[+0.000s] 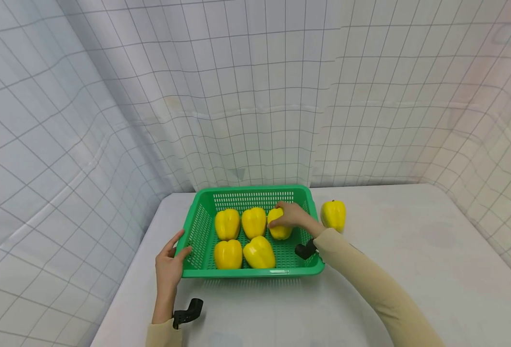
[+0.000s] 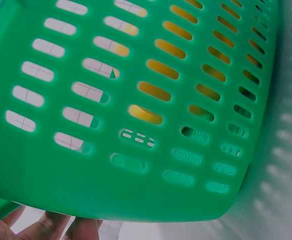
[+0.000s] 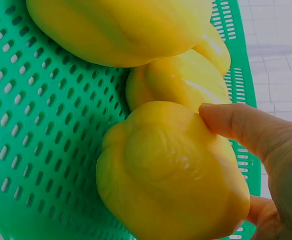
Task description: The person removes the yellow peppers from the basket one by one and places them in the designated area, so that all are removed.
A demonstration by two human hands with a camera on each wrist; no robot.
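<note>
A green slotted plastic basket [image 1: 246, 273] holds several yellow bell peppers in two rows. My left hand [image 1: 168, 270] grips its left rim, thumb over the edge; in the left wrist view the fingers [image 2: 50, 226] show at the rim beside the slotted wall. My right hand [image 1: 294, 215] reaches inside and holds a yellow bell pepper [image 1: 280, 232] at the right end of the far row. In the right wrist view, thumb and fingers are around this pepper [image 3: 171, 170], beside another pepper [image 3: 176, 80]. Part of the right hand's grip is hidden behind the pepper.
One more yellow bell pepper [image 1: 333, 215] stands on the white table [image 1: 411, 250], just outside the basket's right side. White grid-patterned curtains [image 1: 246, 96] enclose the table at the back and both sides. A black camera mount [image 1: 188, 313] sits on the left wrist.
</note>
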